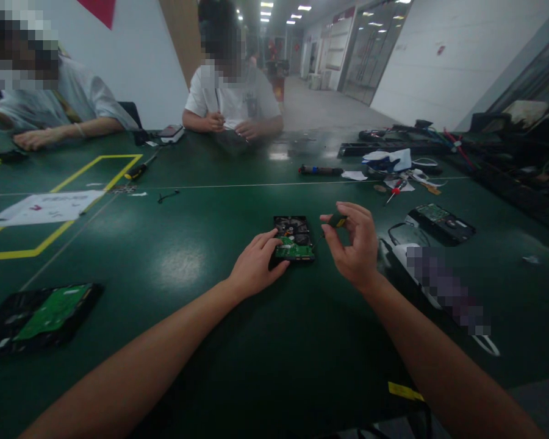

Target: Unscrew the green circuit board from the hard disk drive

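A hard drive with a green circuit board (294, 249) lies on the green table (174, 329), in front of me. My left hand (258, 262) grips its left side and near-left corner, with fingertips on the board. Just to the right of the drive, my right hand (354, 244) is raised and holds a dark screwdriver with yellow marks (337, 220) by its handle, between thumb and fingers. The tool's thin shaft is hard to make out; its tip seems to be near the drive's right edge.
Another drive (441, 223) and a white strip-like object (405, 259) lie right; a larger drive (50, 311) is at left. Papers (46, 207) and a screwdriver (136, 171) lie far left. Tools and cables (396, 161) are back right. Two people sit across the table.
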### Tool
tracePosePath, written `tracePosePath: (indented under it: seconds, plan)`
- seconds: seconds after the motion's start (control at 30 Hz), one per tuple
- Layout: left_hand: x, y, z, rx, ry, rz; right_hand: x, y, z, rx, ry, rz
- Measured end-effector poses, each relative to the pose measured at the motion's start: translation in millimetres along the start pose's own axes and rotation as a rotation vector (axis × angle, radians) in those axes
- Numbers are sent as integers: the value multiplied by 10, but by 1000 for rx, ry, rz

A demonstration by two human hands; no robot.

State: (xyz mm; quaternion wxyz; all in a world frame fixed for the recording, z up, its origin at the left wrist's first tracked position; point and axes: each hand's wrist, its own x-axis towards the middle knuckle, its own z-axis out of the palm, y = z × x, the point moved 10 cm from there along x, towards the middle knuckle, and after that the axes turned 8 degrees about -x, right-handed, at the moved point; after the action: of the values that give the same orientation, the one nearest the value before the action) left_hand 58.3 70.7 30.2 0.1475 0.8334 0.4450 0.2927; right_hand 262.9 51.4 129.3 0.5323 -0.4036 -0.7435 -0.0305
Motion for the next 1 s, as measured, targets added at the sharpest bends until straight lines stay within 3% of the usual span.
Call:
tracePosePath:
  seconds: [0.2,0.4,0.6,0.83,1.0]
  plan:
    - [4,3,0,12,-1,0,0,-39,15,-75,-36,-10]
    - [7,-3,-1,5,-10,-8,3,1,-69,-81,75,8]
    - [2,-11,10,13,-10,-7,4,-43,24,-1,-19,-10]
    - [9,-10,14,14,-16,-8,11,-40,-39,-105,28,-17]
    - [8,-4,12,18,-8,2,-7,-19,15,-27,9,-26]
